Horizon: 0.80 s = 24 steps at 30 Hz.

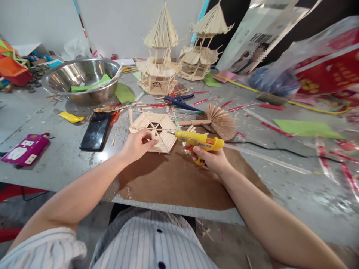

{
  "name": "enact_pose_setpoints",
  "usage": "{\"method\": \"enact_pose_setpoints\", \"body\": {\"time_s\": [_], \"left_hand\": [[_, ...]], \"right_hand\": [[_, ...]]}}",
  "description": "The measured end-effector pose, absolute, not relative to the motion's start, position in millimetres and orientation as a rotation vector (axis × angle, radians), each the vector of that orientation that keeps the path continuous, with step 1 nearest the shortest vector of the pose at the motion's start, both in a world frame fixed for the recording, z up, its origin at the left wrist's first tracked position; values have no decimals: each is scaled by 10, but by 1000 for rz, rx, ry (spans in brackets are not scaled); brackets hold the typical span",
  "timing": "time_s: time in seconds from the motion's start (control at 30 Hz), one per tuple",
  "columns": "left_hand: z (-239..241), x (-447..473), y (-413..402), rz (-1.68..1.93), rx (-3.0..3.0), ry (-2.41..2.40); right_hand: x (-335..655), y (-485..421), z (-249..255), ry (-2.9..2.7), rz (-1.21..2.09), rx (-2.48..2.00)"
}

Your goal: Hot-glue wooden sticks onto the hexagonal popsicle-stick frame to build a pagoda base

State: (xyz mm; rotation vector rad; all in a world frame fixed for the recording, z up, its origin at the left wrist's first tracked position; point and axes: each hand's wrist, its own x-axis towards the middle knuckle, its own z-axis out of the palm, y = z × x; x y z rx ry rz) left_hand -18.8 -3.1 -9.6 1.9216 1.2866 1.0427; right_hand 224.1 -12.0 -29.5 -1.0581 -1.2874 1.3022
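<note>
My right hand (210,158) is wrapped round a yellow hot glue gun (200,140), whose nozzle points left. Near that nozzle, my left hand (138,144) pinches a short, pale wooden stick (153,134) between thumb and fingertips. Below and behind it lies a hexagonal frame of wooden sticks (166,140) with an opening in its middle. One small stick post stands at the frame's far left corner. A brown sheet (174,179) lies beneath the frame and both hands.
Two stick pagodas (161,71) stand at the back. A steel bowl (81,95), phone (95,130), yellow cutter (71,117) and purple box (25,149) are on the left. Blue pliers (182,102), a pleated paper fan (221,121) and a black cord (280,147) lie behind and right.
</note>
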Motion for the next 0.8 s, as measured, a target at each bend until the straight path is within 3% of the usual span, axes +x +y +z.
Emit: {"method": "enact_pose_setpoints", "body": {"time_s": [0.4,0.8], "left_hand": [[-85,-213,-13,1033,2303,1161],[9,-210,-6,936,1785,1098]], "right_hand": [[2282,-91,-327,-1317,1302,-1034],[2288,-92,-307,-1309,1294,-1022]]}}
